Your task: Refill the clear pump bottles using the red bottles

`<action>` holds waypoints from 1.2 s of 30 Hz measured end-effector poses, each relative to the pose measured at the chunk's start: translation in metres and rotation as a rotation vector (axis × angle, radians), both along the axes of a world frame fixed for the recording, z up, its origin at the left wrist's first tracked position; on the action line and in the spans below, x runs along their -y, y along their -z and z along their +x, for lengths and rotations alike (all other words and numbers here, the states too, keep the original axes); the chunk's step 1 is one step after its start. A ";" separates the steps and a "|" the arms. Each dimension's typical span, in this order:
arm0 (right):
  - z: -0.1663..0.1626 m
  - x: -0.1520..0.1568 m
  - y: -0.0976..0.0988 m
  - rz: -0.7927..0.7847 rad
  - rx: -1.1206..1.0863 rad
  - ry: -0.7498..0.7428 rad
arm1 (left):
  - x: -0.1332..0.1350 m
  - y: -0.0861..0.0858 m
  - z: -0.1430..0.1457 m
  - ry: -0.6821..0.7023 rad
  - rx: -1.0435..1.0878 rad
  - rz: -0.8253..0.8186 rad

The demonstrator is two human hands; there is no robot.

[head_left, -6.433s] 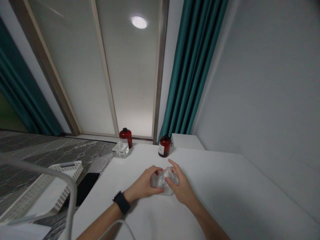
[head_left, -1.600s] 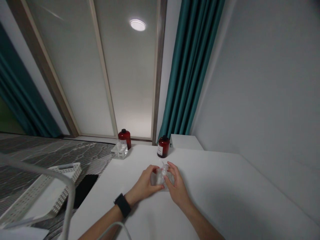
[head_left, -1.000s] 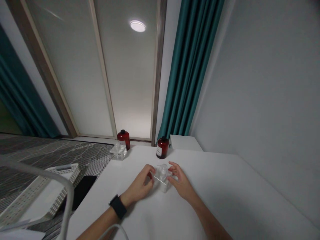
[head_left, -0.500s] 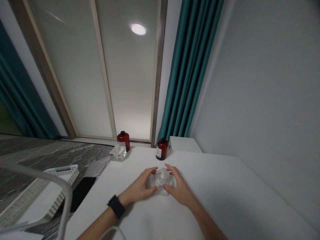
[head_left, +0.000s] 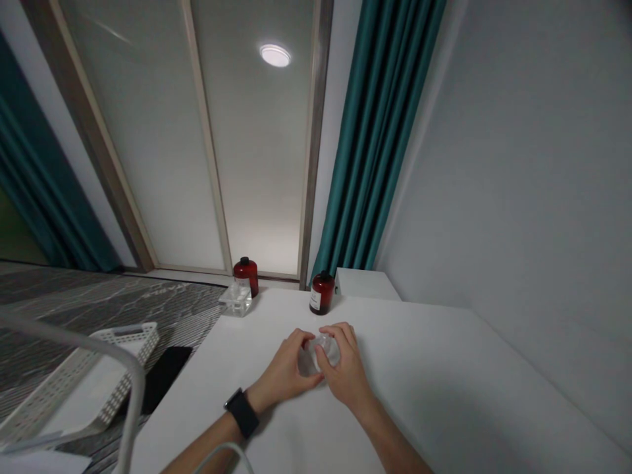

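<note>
A small clear container (head_left: 308,359), glass or plastic, sits on the white table between my hands. My left hand (head_left: 295,368), with a dark watch on its wrist, curls around its left side, thumb in front and fingers behind. From the right, my right hand (head_left: 344,368) grips the container's upper part, its thumb and fingers closed over the clear rounded top (head_left: 326,341). Much of the container is hidden behind my fingers, so I cannot tell whether the top is a separate piece. Just beyond my hands stands a dark red bottle (head_left: 322,294) with a black cap and white label.
At the white table's (head_left: 395,368) far left corner, a clear square container (head_left: 236,300) stands before another red bottle (head_left: 247,273). A white perforated basket (head_left: 54,388) lies lower left, near a black flat object (head_left: 168,378). A pale curved bar (head_left: 133,395) crosses the lower left.
My right hand has moved left and closed over the container's clear top. My left hand has drawn in closer around its side. The view has shifted slightly.
</note>
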State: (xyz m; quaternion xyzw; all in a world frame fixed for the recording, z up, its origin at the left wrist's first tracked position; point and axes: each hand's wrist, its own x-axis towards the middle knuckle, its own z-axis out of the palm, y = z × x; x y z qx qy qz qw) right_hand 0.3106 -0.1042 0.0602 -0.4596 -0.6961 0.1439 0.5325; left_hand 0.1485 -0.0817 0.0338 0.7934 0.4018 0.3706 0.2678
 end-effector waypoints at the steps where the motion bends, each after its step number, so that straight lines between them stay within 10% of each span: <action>1: 0.002 0.000 -0.001 0.007 0.014 -0.009 | 0.000 0.000 0.000 0.005 0.001 0.003; 23: 0.048 -0.007 0.028 -0.391 0.143 -0.263 | -0.012 0.002 -0.023 0.154 -0.008 -0.090; 36: 0.035 -0.012 0.047 -0.350 0.066 -0.243 | -0.010 -0.019 -0.039 0.144 0.008 -0.083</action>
